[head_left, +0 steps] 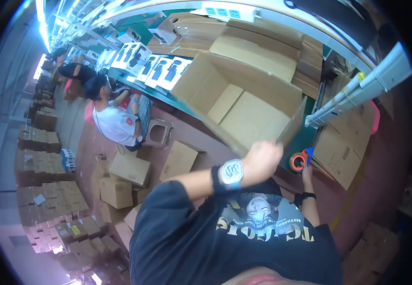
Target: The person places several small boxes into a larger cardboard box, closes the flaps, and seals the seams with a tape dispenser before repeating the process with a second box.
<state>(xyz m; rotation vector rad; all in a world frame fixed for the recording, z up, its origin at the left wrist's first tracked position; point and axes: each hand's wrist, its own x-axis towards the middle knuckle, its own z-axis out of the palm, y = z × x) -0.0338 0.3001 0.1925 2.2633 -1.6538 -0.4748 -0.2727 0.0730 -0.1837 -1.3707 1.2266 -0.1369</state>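
Note:
A large open cardboard box [248, 118] stands in front of me on the green-topped bench, its inside facing me and its bottom flaps folded flat. My left hand [263, 162], with a watch on the wrist, is curled closed at the box's near right corner. Whether its fingers grip the box's edge or something small is hidden. Just right of the box, my right hand [306, 172] is closed on a tape dispenser [299, 161] with an orange-red roll and blue parts.
White printed product boxes [161, 72] line the bench at left. A seated co-worker [116, 118] is beside a stool [158, 133]. Cartons [130, 170] lie on the floor at left, near stacked cartons [49, 199]. A white post [358, 85] and flat cardboard [341, 147] stand at right.

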